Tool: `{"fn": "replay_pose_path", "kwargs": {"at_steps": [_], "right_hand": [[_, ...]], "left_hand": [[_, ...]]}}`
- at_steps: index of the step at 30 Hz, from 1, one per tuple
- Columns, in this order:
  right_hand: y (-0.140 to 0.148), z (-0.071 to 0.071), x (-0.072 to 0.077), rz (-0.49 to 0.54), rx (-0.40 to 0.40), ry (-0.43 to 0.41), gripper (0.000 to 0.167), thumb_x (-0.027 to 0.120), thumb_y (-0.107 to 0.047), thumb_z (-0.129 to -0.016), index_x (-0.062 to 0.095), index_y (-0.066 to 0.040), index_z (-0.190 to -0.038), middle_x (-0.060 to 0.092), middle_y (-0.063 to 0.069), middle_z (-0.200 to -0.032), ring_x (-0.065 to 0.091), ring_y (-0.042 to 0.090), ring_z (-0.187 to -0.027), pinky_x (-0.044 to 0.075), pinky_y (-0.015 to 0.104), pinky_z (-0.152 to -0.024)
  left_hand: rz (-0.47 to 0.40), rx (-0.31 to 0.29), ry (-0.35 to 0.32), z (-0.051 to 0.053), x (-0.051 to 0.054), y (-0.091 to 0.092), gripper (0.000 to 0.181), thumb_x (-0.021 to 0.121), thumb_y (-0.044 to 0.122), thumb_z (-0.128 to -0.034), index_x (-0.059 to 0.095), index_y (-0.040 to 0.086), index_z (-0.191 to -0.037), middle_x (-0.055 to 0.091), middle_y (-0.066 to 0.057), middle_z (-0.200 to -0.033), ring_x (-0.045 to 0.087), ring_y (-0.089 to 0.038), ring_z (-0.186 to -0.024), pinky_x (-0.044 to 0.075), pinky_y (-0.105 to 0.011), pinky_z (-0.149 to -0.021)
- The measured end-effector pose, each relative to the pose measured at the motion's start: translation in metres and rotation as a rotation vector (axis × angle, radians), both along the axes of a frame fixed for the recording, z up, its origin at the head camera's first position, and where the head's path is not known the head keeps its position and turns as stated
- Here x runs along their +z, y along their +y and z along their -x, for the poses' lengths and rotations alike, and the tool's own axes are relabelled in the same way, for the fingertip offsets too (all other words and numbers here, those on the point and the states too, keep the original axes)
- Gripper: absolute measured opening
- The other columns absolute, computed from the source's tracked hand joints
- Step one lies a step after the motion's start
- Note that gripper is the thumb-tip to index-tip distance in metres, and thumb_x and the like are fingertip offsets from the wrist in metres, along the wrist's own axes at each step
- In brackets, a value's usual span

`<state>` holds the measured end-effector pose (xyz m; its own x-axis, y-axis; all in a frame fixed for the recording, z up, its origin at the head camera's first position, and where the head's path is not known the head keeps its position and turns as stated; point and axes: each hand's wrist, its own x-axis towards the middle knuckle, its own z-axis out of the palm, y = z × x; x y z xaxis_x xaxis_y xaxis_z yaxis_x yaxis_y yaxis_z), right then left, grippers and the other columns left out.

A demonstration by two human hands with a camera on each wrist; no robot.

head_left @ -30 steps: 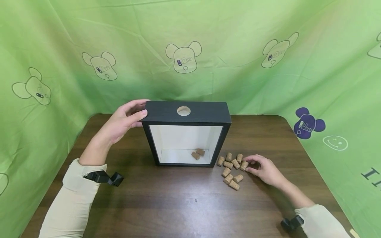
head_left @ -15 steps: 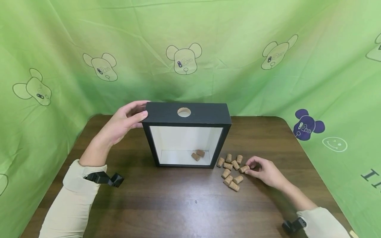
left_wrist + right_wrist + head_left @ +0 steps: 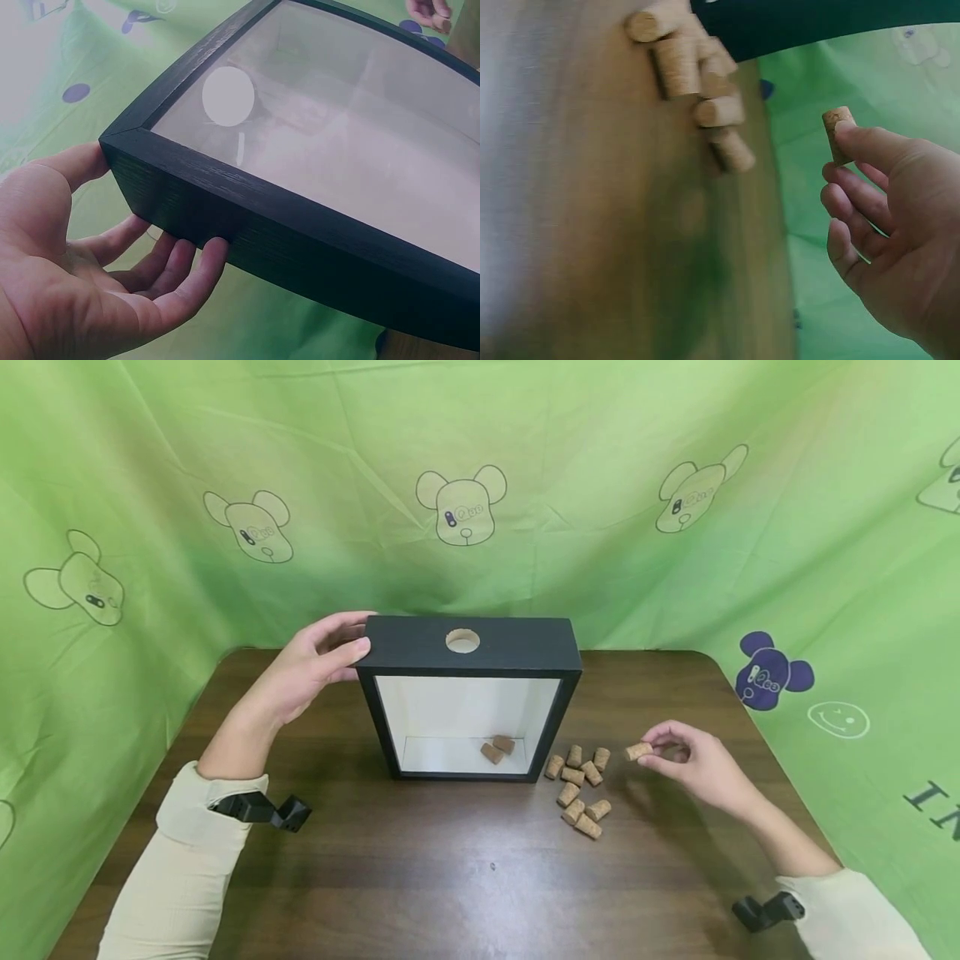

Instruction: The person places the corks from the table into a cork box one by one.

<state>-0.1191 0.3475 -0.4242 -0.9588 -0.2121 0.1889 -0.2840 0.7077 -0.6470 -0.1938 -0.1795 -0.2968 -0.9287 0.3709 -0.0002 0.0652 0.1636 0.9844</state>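
A black box (image 3: 474,647) with a clear front and a round hole in its top stands upright on the table. Two corks (image 3: 498,749) lie inside it. My left hand (image 3: 303,672) holds the box's upper left corner, thumb at the front edge and fingers along the side, as the left wrist view confirms. Right of the box, my right hand (image 3: 697,764) pinches one cork (image 3: 638,751) between thumb and fingers, lifted off the table. In the right wrist view that cork (image 3: 838,135) is tapered, its wider end away from the thumb hard to judge.
Several loose corks (image 3: 573,776) lie in a cluster on the wooden table (image 3: 420,868), close to the box's right side. A green printed cloth (image 3: 570,568) hangs behind and beside the table. Black cameras (image 3: 262,807) are strapped to both wrists.
My right hand has picked one cork out of the cluster and raised it, moving right and away from the others. The left hand and the box stay put.
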Motion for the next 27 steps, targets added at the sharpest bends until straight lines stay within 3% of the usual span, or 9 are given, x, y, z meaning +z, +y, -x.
{"fn": "replay_pose_path", "kwargs": {"at_steps": [10, 16, 27], "right_hand": [[-0.001, 0.013, 0.039, 0.015, -0.022, 0.133, 0.027, 0.083, -0.002, -0.082, 0.069, -0.006, -0.104, 0.071, -0.001, -0.089, 0.062, 0.003, -0.076, 0.05, 0.016, -0.064], [-0.007, 0.019, 0.061, 0.037, -0.041, 0.174, 0.026, 0.082, -0.001, -0.083, 0.069, -0.005, -0.105, 0.069, -0.012, -0.088, 0.062, 0.003, -0.075, 0.049, 0.014, -0.064], [-0.024, 0.034, 0.107, 0.107, -0.042, 0.249, 0.027, 0.081, 0.005, -0.082, 0.07, -0.003, -0.105, 0.067, -0.014, -0.085, 0.06, 0.004, -0.069, 0.047, 0.012, -0.063]], "left_hand": [[-0.007, -0.002, 0.002, 0.0, -0.001, 0.0, 0.056, 0.057, 0.018, -0.1034, 0.039, 0.005, -0.155, 0.042, -0.015, -0.149, 0.051, -0.023, -0.121, 0.054, -0.025, -0.092], [-0.006, -0.004, 0.002, 0.0, 0.0, 0.0, 0.056, 0.057, 0.018, -0.1034, 0.039, 0.006, -0.155, 0.041, -0.015, -0.148, 0.05, -0.023, -0.122, 0.054, -0.025, -0.092], [-0.001, -0.005, -0.001, -0.002, 0.001, 0.0, 0.056, 0.057, 0.018, -0.1034, 0.039, 0.006, -0.155, 0.04, -0.015, -0.149, 0.049, -0.024, -0.123, 0.054, -0.025, -0.092]]}}
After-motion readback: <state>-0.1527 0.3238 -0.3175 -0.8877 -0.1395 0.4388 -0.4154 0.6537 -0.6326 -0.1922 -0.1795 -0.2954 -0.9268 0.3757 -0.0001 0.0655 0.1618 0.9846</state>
